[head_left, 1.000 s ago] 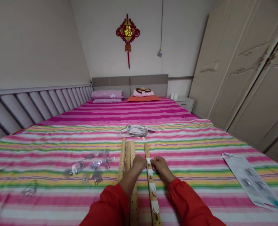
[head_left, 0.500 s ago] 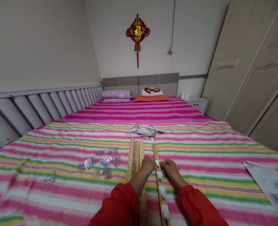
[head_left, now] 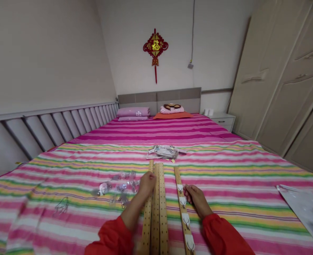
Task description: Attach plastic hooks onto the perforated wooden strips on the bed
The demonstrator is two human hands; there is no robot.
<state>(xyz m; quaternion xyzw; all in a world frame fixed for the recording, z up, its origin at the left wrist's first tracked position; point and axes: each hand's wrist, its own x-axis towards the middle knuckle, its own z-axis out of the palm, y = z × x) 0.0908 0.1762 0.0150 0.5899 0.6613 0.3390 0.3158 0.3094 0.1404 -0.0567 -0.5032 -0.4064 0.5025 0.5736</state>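
Several white hooks [head_left: 183, 201] sit in a row along a narrow wooden strip [head_left: 177, 173] lying lengthwise on the bed. At the strip's right edge, beside the far hooks, is my right hand [head_left: 196, 199], with its fingers curled and the thumb against the forefinger; anything between them is hidden. My left hand [head_left: 147, 184] is over the left one of three bare wooden strips with holes [head_left: 156, 209]. Its fingers are bent in, and what they hold, if anything, does not show. Small clear packets [head_left: 122, 187] with shiny pieces lie left of that hand.
Beyond the strips lies a heap of clear plastic packaging [head_left: 164, 151]. A larger plastic bag [head_left: 302, 202] rests at the right edge. A thin, tangled loop [head_left: 61, 206] is at the left on the striped sheet [head_left: 87, 226]. A slatted rail [head_left: 58, 127] borders the bed's left side.
My left hand has left the far hook on the narrow strip and moved left, over the bare strips. My right hand stays beside the hooks. The view has tilted up slightly.
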